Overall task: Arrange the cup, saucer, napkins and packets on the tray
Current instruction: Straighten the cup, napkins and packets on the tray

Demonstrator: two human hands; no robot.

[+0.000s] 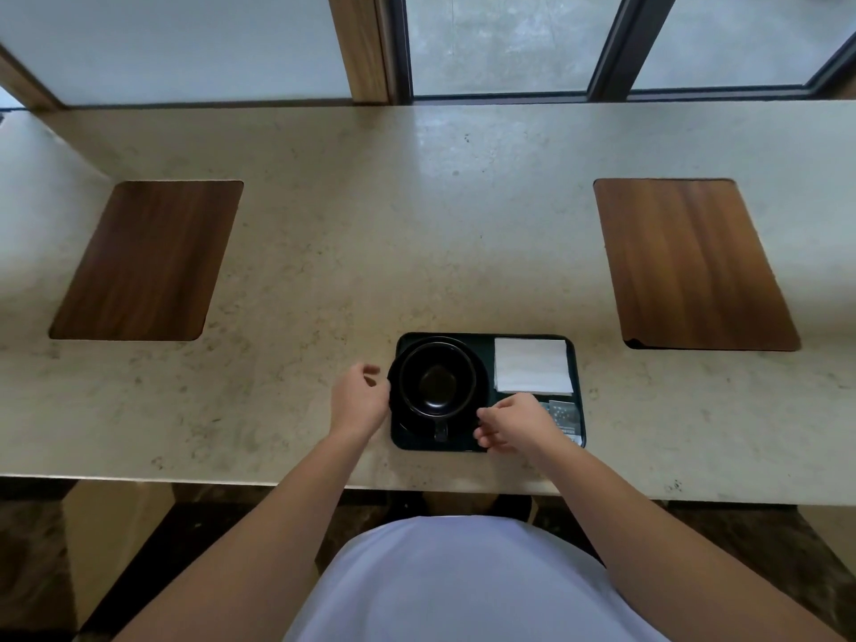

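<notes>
A dark rectangular tray (481, 338) lies near the counter's front edge. On its left half a black saucer (482, 377) carries a black cup (437, 379), empty, with its handle toward me. White napkins (531, 365) fill the tray's far right corner, and several small packets (566, 417) lie in front of them. My left hand (359, 398) curls at the saucer's left rim. My right hand (516, 424) pinches at the saucer's right rim, partly covering the packets. Whether the fingers grip the saucer or just touch it is unclear.
The beige stone counter (417, 224) has two wooden inlay panels, one at the left (148, 261) and one at the right (690, 264). Windows with dark frames (607, 48) and a wooden post (361, 44) stand behind it. My white shirt fills the bottom.
</notes>
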